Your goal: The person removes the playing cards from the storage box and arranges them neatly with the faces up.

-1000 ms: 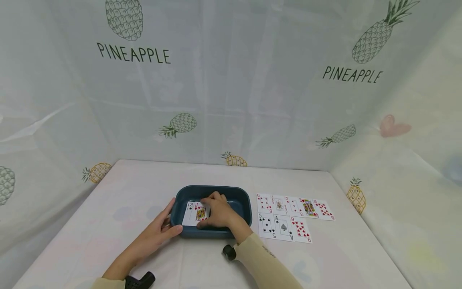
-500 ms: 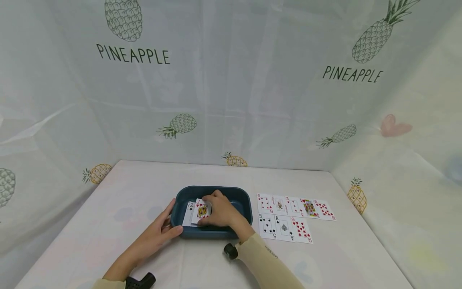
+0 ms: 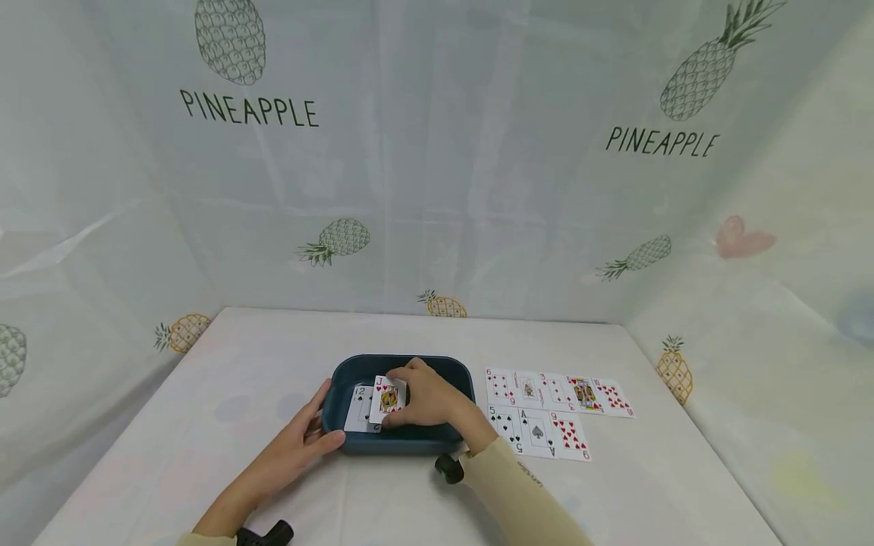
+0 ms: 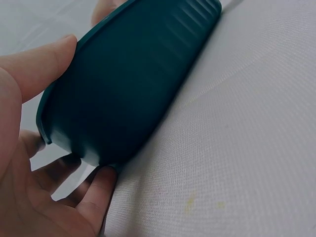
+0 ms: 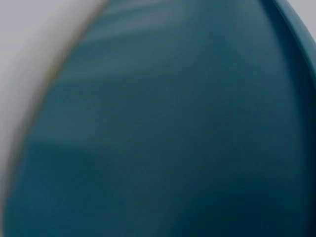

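Note:
In the head view, my left hand [image 3: 290, 447] holds the left end of a dark blue rectangular tray [image 3: 403, 446]. The left wrist view shows the thumb at the rim and bent fingers against the outside of the tray [image 4: 113, 84]. My right hand [image 3: 433, 400] reaches into the tray and pinches a jack of hearts playing card [image 3: 388, 400] between the thumb at its near edge and fingers at its far edge. Just left of it, partly covered by it, lies a two of spades [image 3: 358, 413]. Only the tray's outer wall [image 5: 163, 113] fills the right wrist view.
Face-up playing cards lie in two rows on the white cloth right of the tray. The back row includes a six of diamonds [image 3: 501, 387]; the front row includes an ace of spades [image 3: 537, 434]. Patterned cloth walls [image 3: 437, 189] surround the table on the back and sides.
My right hand has drawn the jack of hearts rightward and up off the two of spades, baring more of that card. The left hand has stayed on the tray's left end.

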Demonstrator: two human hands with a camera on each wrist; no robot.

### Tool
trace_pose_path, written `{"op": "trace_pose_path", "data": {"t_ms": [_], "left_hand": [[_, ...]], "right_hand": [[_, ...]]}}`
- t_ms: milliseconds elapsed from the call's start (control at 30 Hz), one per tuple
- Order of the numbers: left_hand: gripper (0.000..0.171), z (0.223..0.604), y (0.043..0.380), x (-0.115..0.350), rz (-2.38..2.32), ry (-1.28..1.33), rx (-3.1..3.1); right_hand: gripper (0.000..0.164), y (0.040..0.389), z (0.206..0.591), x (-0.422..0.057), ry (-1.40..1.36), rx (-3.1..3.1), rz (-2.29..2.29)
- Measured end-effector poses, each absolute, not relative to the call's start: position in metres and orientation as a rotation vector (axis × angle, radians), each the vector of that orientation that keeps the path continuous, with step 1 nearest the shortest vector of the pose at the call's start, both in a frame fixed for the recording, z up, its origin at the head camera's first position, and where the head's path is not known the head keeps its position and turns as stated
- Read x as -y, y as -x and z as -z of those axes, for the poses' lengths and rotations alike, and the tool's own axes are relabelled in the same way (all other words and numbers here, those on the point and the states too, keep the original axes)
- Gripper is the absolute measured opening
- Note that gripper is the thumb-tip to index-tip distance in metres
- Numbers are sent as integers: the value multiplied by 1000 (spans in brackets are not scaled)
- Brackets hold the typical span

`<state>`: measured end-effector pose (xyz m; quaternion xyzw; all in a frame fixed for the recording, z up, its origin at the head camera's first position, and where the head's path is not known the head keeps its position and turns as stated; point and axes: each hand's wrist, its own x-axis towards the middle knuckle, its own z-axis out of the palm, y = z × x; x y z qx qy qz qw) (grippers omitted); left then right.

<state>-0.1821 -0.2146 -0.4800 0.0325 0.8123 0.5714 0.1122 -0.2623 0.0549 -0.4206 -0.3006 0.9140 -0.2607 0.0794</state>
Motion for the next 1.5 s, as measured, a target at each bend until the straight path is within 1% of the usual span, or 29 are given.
{"op": "trace_pose_path", "data": {"t_ms": [200, 533, 633, 900, 1067, 1267, 1500], "left_hand": [[94, 483, 181, 214, -1652, -50, -2402], [95, 481, 179, 211, -1649, -61, -2422], [94, 482, 179, 211, -1653, -72, -2421], [94, 482, 179, 210, -1657, -71, -2415], [94, 481, 178, 211, -1650, -70, -2424], [94, 480, 178, 211, -1660, -62, -2416], [94, 481, 178, 212, -1668, -74, -2417]], "right_hand": [[79, 259, 420, -73, 940, -2753, 766], [80, 257, 396, -110, 1032, -2780, 867], [80, 256, 391, -126, 1023, -2800, 874], [80, 256, 389, -176, 1050, -2832, 915], [81, 260, 393, -213, 1044, -2886, 864], [81, 262, 400, -260, 1032, -2963, 802], [78, 256, 417, -319, 989, -3021, 728]]}}
